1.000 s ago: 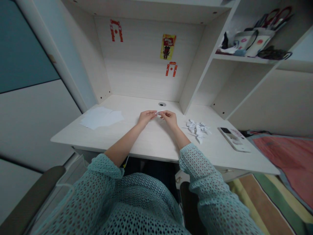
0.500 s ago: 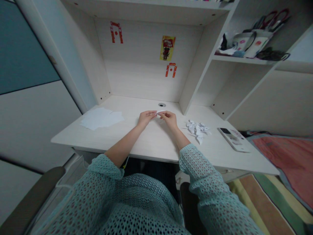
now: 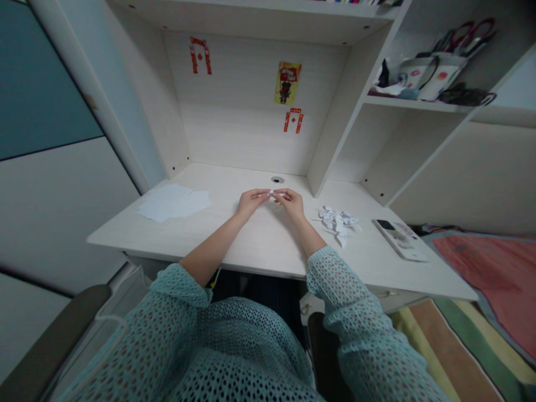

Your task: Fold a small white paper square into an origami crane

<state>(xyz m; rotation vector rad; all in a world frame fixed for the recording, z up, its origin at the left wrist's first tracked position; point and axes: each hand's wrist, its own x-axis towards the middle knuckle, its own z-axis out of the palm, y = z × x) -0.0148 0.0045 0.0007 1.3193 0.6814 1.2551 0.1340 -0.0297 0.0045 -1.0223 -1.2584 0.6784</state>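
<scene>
Along the left edge of the tabletop (image 3: 259, 245), towards its back corner, we have white sheets (image 3: 173, 202) lying flat and overlapping, spread out loosely. Well apart from them, to the right, our left hand (image 3: 251, 201) reaches in over the middle of the tabletop, nearer the back edge than the front. Its fingers are drawn together at the tips, with hardly a gap, and pinch a small white piece (image 3: 271, 193). The piece sits between our two hands, mostly covered, so we cannot tell its full shape, nor whether it touches the tabletop. Just behind it, close to the back edge, we see a round hole (image 3: 277, 180). From the other side our right hand (image 3: 292, 202) meets the piece, its fingers bent and closed on it at the tips. Further right, near our right wrist, lies a heap of folded papers (image 3: 338, 221), pointed and jumbled together. Past the heap, towards the right edge, we have a white phone (image 3: 400, 240) lying flat and slanted, its dark camera patch towards the back edge
</scene>
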